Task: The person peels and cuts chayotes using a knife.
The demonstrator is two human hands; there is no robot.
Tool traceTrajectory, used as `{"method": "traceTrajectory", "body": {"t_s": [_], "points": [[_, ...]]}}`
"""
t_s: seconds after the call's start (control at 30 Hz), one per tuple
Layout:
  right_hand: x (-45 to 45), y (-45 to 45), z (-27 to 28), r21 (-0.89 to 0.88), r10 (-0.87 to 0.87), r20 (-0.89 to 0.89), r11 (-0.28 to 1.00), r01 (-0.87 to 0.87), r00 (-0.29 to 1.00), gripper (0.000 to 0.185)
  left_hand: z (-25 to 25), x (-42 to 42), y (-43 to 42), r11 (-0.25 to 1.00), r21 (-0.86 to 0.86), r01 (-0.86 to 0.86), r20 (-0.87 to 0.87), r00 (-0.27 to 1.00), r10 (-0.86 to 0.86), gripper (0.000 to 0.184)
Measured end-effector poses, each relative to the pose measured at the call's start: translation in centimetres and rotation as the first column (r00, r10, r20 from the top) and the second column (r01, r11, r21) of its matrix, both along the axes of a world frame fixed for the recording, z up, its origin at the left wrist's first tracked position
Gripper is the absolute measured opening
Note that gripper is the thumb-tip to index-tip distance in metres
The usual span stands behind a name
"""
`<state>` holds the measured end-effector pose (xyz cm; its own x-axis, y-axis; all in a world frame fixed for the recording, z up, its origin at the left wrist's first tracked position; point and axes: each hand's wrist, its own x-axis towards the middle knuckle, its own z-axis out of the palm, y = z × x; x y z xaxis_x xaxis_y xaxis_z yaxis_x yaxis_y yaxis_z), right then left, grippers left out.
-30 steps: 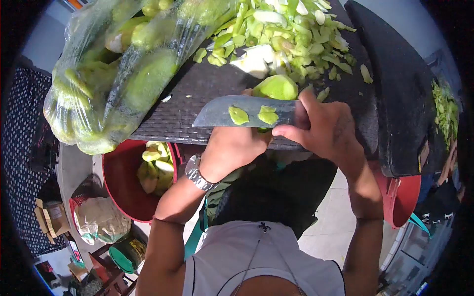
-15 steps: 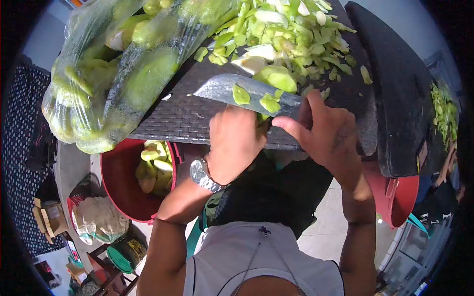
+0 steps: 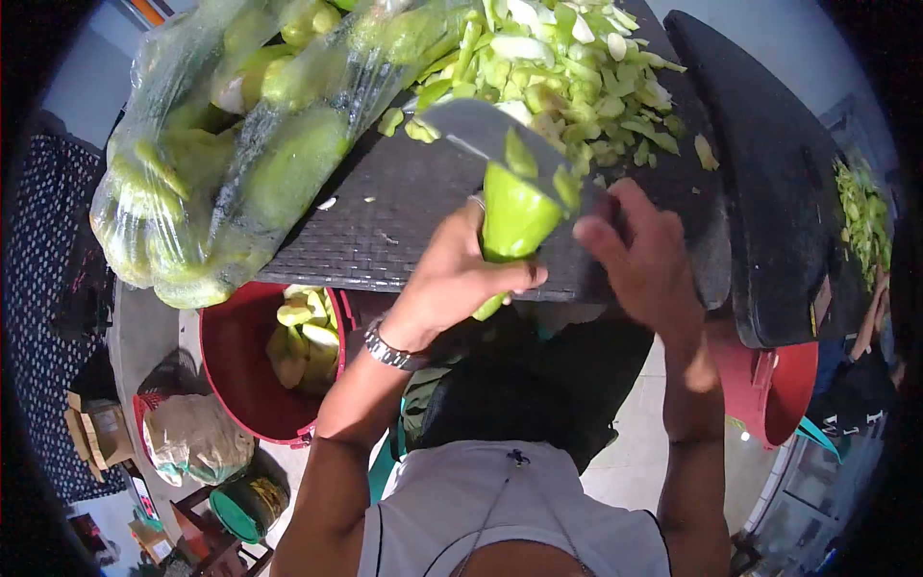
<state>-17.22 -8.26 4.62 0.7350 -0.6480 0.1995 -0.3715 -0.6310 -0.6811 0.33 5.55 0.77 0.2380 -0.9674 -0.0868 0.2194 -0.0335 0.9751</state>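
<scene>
A long green fruit or vegetable [image 3: 515, 216], its upper end cut flat, is held upright over the table's near edge. My left hand [image 3: 457, 274], with a metal watch on the wrist, wraps its fingers round it. My right hand [image 3: 646, 255] is closed on the handle of a broad knife, the handle mostly hidden. The knife blade [image 3: 481, 128], blurred, lies across the top of the green piece, with green slices stuck to it. Beyond the blade a heap of pale green peelings [image 3: 586, 82] covers part of the dark woven table [image 3: 356, 231].
A clear plastic bag [image 3: 221, 183] of green produce lies at the table's left. Below it stands a red bucket [image 3: 226, 361] holding pale pieces. A black board or chair back [image 3: 760, 173] rises at the right, above another red bucket [image 3: 793, 385].
My left hand has turned, bringing the green piece upright into view. The knife has moved up and tilted, its blade now over the piece's top end.
</scene>
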Motion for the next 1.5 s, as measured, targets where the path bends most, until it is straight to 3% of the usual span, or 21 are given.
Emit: {"method": "traceTrajectory", "body": {"t_s": [0.03,0.07,0.13,0.23,0.33,0.4,0.47,0.57,0.67,0.8,0.83,0.9,1.0,1.2,1.23,1.33,1.4,1.5], "points": [[0.2,0.7,0.1,0.03,0.02,0.022,0.999,-0.021,1.0,0.056,-0.3,-0.3,0.3,1.0,0.005,0.004,-0.134,0.991,-0.003,0.036],[0.2,1.1,0.1,-0.015,0.067,0.014,0.998,-0.067,0.998,0.058,-1.1,-0.2,0.8,0.996,0.043,0.078,-0.163,0.984,-0.07,0.023],[0.2,1.8,0.1,-0.104,0.15,-0.016,0.983,-0.15,0.989,0.062,-2.0,-0.7,1.8,0.982,0.183,0.054,-0.214,0.977,-0.014,0.017],[0.4,2.0,-0.2,-0.204,0.18,-0.012,0.963,-0.178,0.984,0.062,-2.0,-1.1,2.1,0.943,0.319,0.098,-0.121,0.991,-0.063,0.023],[0.6,0.1,-0.1,-0.253,0.179,-0.028,0.951,-0.18,0.984,0.059,-3.5,-1.7,1.8,0.985,0.138,0.102,-0.397,0.917,-0.04,0.023],[0.1,-2.6,-0.7,-0.211,0.081,0.005,0.974,-0.078,0.997,0.056,-1.8,-1.1,0.7,0.996,-0.021,0.09,-0.3,0.949,-0.093,0.029],[-0.1,-6.0,-1.8,-0.14,-0.093,0.109,0.984,0.108,0.99,0.053,-0.4,-1.3,0.8,0.998,-0.013,0.058,-0.354,0.934,-0.058,0.036],[0.0,-3.0,-1.0,-0.164,-0.003,0.0,0.986,0.003,1.0,0.051,-1.5,-1.5,1.0,0.999,0.003,0.048,-0.429,0.902,-0.042,0.037],[0.1,-0.3,-0.3,0.022,0.282,0.11,0.958,-0.286,0.953,0.052,-2.6,-1.1,1.3,0.994,0.039,0.099,-0.471,0.879,-0.069,0.032],[0.3,0.4,0.5,-0.028,0.321,0.067,0.947,-0.319,0.945,0.055,-4.7,0.0,2.1,0.962,0.007,0.274,-0.495,0.836,-0.235,0.024],[0.4,0.2,0.4,-0.066,0.326,0.053,0.944,-0.323,0.944,0.055,-4.4,-0.3,2.3,0.977,0.056,0.206,-0.383,0.908,-0.169,0.033],[0.3,-1.2,-0.2,-0.14,0.335,0.019,0.934,-0.329,0.942,0.055,-3.2,-0.5,1.6,0.99,-0.056,0.128,-0.434,0.89,-0.14,0.041],[0.8,-5.3,-2.1,-0.028,0.02,0.038,0.999,-0.019,0.999,0.053,-2.3,0.1,1.3,0.987,-0.126,0.098,-0.472,0.869,-0.146,0.058],[0.5,-1.9,0.7,0.132,0.182,-0.041,0.976,-0.175,0.983,0.049,-2.8,-0.3,1.7,0.989,-0.092,0.117,-0.523,0.839,-0.148,0.065],[0.5,-0.9,0.7,0.142,0.226,0.014,0.964,-0.226,0.974,0.049,-2.2,-0.7,1.8,0.995,-0.049,0.091,-0.505,0.857,-0.104,0.065],[0.9,0.2,0.6,0.123,0.339,0.125,0.927,-0.354,0.932,0.05,-3.4,-0.1,2.2,0.973,-0.105,0.206,-0.542,0.808,-0.23,0.065],[1.0,0.1,0.3,0.078,0.374,0.124,0.92,-0.385,0.919,0.051,-4.3,0.1,2.5,0.963,-0.156,0.221,-0.556,0.786,-0.27,0.068],[1.8,-4.3,-3.6,0.006,0.268,0.081,0.963,-0.27,0.96,0.049,-4.6,0.5,2.2,0.935,-0.275,0.224,-0.632,0.69,-0.352,0.074]]}}
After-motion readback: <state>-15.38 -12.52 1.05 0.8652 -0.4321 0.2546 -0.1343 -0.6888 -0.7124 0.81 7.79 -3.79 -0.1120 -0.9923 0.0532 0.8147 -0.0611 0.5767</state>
